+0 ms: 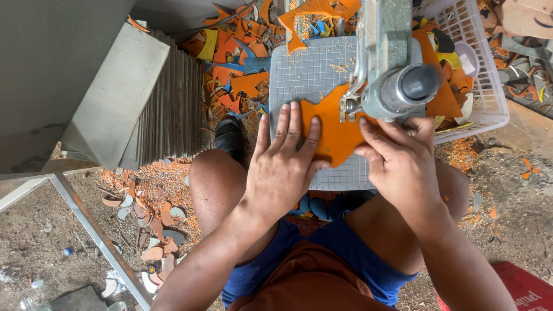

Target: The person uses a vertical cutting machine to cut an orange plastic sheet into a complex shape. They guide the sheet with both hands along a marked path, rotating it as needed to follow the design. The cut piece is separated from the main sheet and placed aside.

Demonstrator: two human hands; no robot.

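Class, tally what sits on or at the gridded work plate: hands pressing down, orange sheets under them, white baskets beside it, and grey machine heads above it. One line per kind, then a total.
Hands: 2, left hand and right hand
Orange sheet: 1
White basket: 1
Grey machine head: 1
Total: 5

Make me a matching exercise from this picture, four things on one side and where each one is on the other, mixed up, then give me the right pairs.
Things
1. flat orange sheet piece
2. white plastic basket
3. left hand
4. grey metal machine head

Places
A. right of the gridded table
B. palm down on the sheet's left part
C. lying on the gridded white table
D. above the sheet's right edge

Pairs: 1-C, 2-A, 3-B, 4-D
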